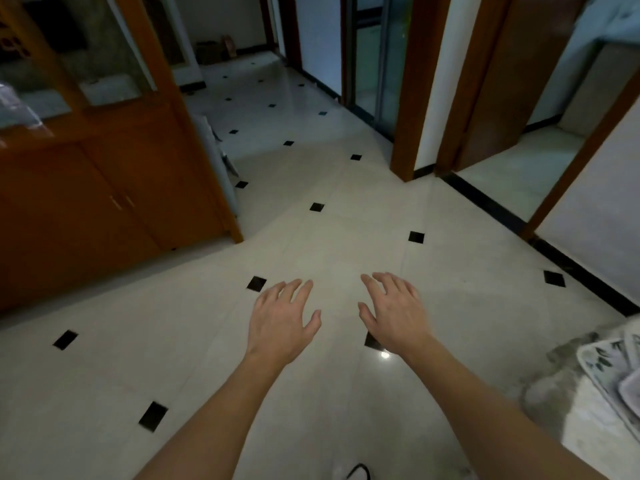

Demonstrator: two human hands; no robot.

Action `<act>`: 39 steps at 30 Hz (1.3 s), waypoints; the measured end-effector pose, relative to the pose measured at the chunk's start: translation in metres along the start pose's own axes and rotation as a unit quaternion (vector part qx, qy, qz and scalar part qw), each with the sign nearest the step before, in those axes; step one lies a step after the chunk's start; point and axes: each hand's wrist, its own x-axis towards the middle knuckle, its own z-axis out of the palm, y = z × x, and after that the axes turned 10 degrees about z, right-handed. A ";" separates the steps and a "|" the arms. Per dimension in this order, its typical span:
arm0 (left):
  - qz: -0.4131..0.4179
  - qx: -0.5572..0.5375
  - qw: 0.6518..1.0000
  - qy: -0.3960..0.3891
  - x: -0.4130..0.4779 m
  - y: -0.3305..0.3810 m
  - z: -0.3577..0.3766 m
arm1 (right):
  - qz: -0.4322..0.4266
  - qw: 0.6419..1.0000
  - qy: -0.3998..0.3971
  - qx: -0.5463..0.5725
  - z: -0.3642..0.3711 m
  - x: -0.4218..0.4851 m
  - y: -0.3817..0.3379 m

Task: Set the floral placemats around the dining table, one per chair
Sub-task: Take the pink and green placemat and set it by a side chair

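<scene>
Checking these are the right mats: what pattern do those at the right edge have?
Pale placemats with dark leafy sprigs, seen in the head view.

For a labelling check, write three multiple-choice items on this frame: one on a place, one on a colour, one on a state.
1. Where do the floral placemats lie? A) lower right edge of view B) on the wooden cabinet C) on a chair
2. What colour are the diamond insets in the floor? A) red B) black C) green
3. How are the left hand and right hand? A) both open, empty B) both gripping placemats C) one pinching a cloth
Answers: 1 A, patterned mats show at lower right; 2 B, dark diamonds in pale tiles; 3 A, fingers spread, nothing held.
</scene>
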 end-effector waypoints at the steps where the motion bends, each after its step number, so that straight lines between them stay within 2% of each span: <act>1: 0.010 -0.008 1.000 0.000 0.020 0.003 0.002 | 0.008 1.000 0.003 -0.003 -0.001 0.014 0.009; 9: 0.083 -0.038 0.996 0.000 0.144 0.031 0.020 | 0.080 0.996 0.028 -0.026 -0.010 0.088 0.075; 14: 0.135 -0.057 0.989 -0.005 0.214 0.050 0.033 | 0.134 0.990 0.013 -0.048 -0.009 0.122 0.110; 24: 0.250 -0.097 0.963 -0.013 0.402 0.072 0.065 | 0.276 0.960 0.023 -0.053 -0.014 0.236 0.176; 31: 0.386 -0.115 0.915 -0.035 0.519 0.117 0.078 | 0.380 0.922 0.039 -0.059 -0.030 0.308 0.212; 39: 0.494 -0.144 0.856 -0.035 0.580 0.204 0.089 | 0.485 0.869 0.041 -0.089 -0.050 0.296 0.268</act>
